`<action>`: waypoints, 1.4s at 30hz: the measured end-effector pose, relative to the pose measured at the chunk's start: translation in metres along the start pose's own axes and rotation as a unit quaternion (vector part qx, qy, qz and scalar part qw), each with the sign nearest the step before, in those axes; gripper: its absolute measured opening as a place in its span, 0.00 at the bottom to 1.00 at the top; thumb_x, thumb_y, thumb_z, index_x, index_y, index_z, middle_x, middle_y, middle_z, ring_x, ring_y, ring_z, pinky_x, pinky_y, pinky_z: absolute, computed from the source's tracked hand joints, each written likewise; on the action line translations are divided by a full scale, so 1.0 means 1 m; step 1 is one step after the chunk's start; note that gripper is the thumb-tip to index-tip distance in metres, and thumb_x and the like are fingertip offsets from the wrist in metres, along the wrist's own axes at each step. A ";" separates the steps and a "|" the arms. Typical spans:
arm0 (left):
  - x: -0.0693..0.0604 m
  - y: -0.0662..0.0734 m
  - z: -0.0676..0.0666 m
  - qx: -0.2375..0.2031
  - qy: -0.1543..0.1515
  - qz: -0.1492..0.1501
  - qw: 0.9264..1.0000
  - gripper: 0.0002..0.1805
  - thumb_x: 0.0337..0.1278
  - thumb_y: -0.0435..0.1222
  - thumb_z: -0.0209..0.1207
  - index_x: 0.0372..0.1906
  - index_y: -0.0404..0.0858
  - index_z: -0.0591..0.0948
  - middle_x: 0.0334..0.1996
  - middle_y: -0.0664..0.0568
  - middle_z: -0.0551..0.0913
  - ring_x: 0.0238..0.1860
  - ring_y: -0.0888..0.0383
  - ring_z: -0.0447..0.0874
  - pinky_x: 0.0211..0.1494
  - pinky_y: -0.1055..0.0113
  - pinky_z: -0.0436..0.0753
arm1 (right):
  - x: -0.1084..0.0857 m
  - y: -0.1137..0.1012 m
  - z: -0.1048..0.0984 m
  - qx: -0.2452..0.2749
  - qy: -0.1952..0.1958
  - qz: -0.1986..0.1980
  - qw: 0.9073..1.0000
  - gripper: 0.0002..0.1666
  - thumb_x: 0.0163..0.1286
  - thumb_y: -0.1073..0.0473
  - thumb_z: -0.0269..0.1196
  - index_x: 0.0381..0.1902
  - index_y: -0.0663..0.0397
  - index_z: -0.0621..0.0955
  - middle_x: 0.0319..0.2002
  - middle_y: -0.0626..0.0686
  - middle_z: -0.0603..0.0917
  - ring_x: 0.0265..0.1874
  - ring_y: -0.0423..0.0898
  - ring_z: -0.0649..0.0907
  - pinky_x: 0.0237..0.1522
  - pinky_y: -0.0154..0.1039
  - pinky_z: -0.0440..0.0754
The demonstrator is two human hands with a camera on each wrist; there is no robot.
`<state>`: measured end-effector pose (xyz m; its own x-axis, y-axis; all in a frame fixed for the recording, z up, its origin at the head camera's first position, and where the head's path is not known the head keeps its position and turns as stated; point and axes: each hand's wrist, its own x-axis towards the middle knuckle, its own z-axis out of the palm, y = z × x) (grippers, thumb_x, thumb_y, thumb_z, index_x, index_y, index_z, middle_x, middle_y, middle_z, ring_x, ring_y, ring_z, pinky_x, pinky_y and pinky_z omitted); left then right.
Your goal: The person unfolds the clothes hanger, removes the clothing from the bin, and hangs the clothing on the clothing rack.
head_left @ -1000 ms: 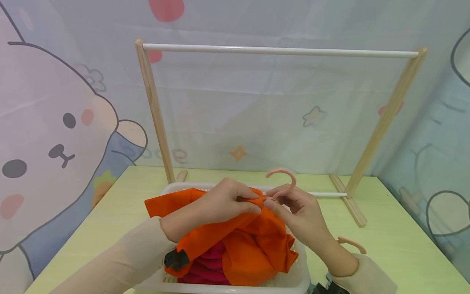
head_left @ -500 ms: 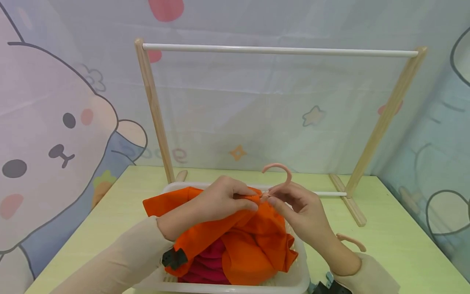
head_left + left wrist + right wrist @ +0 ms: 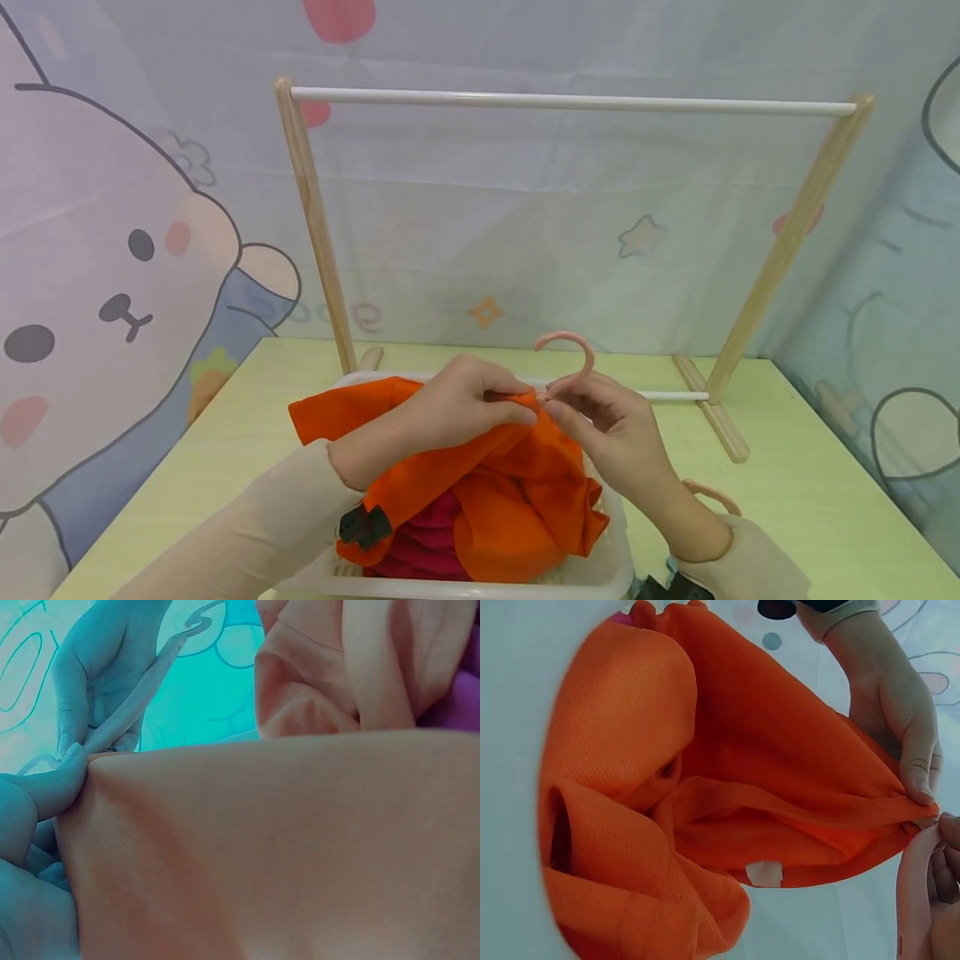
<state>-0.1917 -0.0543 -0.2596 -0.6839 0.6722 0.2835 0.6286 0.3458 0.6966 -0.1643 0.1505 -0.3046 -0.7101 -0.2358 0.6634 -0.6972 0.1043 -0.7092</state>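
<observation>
Pinching orange top (image 3: 506, 533) in left hand (image 3: 461, 408), hanger (image 3: 590, 358) in right hand (image 3: 617, 429) | seemingly fitting hanger inside — next, likely: gentle easing deeper

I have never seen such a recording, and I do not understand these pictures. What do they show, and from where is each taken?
There is no machine here, only a person's two bare hands. The wide view comes from a camera worn on the head, looking forward and down. The two close views come from cameras on the wrists; the left wrist view has a strange blue tint.

On the table stand a wooden rack and, in front, a white basket with crimson cloth inside. The left hand pinches an orange garment, which droops into the basket. The right hand holds a pink hanger at the garment's edge.
</observation>
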 end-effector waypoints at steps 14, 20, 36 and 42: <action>0.002 0.004 0.000 0.005 0.002 0.025 1.000 0.05 0.60 0.34 0.63 0.37 0.39 0.88 0.27 0.55 0.83 0.22 0.66 0.68 0.28 0.75 0.69 | 0.001 -0.002 0.003 -0.022 0.005 0.011 1.000 0.06 0.62 0.72 0.64 0.39 0.67 0.83 0.37 0.44 0.84 0.32 0.41 0.83 0.37 0.32 0.83; 0.003 0.008 -0.011 0.042 0.005 0.048 0.998 0.05 0.61 0.35 0.62 0.36 0.40 0.87 0.26 0.53 0.83 0.21 0.66 0.66 0.27 0.74 0.68 | 0.004 -0.007 0.003 0.012 0.027 -0.015 0.999 0.09 0.64 0.71 0.63 0.43 0.68 0.82 0.40 0.48 0.83 0.38 0.42 0.83 0.41 0.32 0.83; 0.011 0.033 -0.058 0.065 0.106 0.034 0.992 0.08 0.59 0.33 0.63 0.42 0.37 0.88 0.33 0.52 0.87 0.25 0.59 0.74 0.30 0.71 0.74 | 0.001 -0.016 0.006 0.053 0.012 -0.083 0.995 0.14 0.59 0.81 0.61 0.44 0.74 0.80 0.42 0.49 0.83 0.41 0.42 0.83 0.47 0.32 0.81; 0.011 0.045 -0.067 0.064 0.128 0.031 0.989 0.09 0.58 0.33 0.64 0.44 0.38 0.88 0.34 0.52 0.87 0.27 0.59 0.77 0.32 0.70 0.76 | 0.000 -0.004 0.002 -0.010 0.035 -0.075 0.997 0.12 0.58 0.79 0.63 0.42 0.73 0.81 0.38 0.58 0.82 0.38 0.41 0.82 0.45 0.29 0.81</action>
<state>-0.1955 -0.0752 -0.1806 -0.7042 0.5119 0.4920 0.7023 0.4003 0.5888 -0.1612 0.1480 -0.3024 -0.6026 -0.1822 0.7770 -0.7972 0.0922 -0.5966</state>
